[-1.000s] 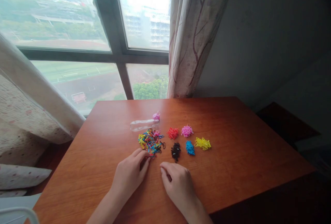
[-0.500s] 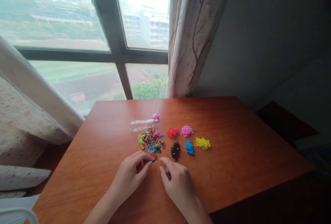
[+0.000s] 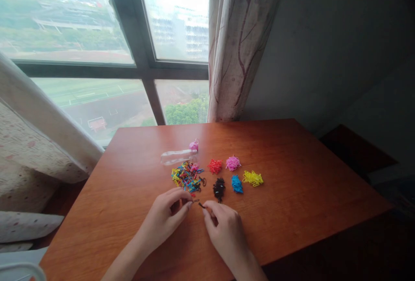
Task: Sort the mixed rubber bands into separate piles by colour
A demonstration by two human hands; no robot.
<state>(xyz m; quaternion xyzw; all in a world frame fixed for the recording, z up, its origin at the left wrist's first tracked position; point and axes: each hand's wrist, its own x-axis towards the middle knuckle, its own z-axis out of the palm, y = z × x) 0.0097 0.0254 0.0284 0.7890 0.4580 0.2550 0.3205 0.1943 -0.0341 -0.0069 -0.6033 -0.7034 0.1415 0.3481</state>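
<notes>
My left hand (image 3: 169, 211) is closed in a pinch, and a small dark rubber band (image 3: 196, 201) sticks out past its fingertips. Opposite it, my right hand (image 3: 225, 225) pinches a black rubber band (image 3: 201, 205); a small gap separates the two bands. Just beyond the left fingers lies a mixed heap of coloured rubber bands (image 3: 186, 177), with a red one (image 3: 193, 195) at its near edge. To the right are sorted piles: black bands (image 3: 218, 189), blue bands (image 3: 237, 184), yellow bands (image 3: 253, 178), red bands (image 3: 215, 166) and pink bands (image 3: 233, 163).
A clear plastic bottle (image 3: 177, 157) lies on its side behind the mixed heap, beside a pink cap (image 3: 193, 145). The wooden table (image 3: 308, 173) reaches to the window (image 3: 181, 69) and curtain (image 3: 230, 47). A white curved rail (image 3: 24, 267) shows at the lower left.
My right fingers have closed on a black band and drawn it slightly right, away from the left hand. The red piece by the left fingertips now lies on the table.
</notes>
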